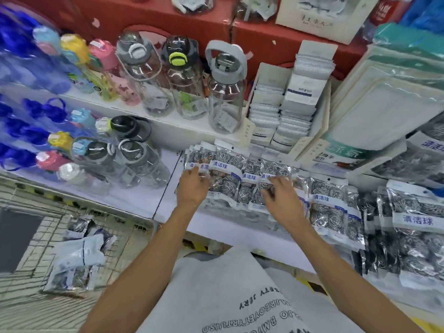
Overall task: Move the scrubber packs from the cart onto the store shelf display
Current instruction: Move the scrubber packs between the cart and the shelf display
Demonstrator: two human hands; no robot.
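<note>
Nearest the camera hangs a white printed shirt [230, 292], with both forearms reaching forward from it to the lower store shelf [168, 188]. Scrubber packs [225, 174] stand in an overlapping row along that shelf, leaning back, long axes running away from the person, blue-and-white label bands facing up. The left hand [192, 188] rests on the left end of the row, fingers [201, 175] loosely curled and touching the foremost packs' label edges; whether anything is truly pinched cannot be told. The right hand [283, 200] lies on the packs just right of centre, fingers [281, 180] spread and slightly bent, pressing on a pack face rather than closing around it. Both hands are equally near the row; the work directly ahead is straightening, in my judgement. Remaining packs [77, 258] lie flat in the wire cart [31, 239], low and to the left, well apart from both hands; the left hand is the nearer. Further packs [413, 227] fill the shelf to the right. Water bottles [182, 80] occupy the upper shelf beyond.
</note>
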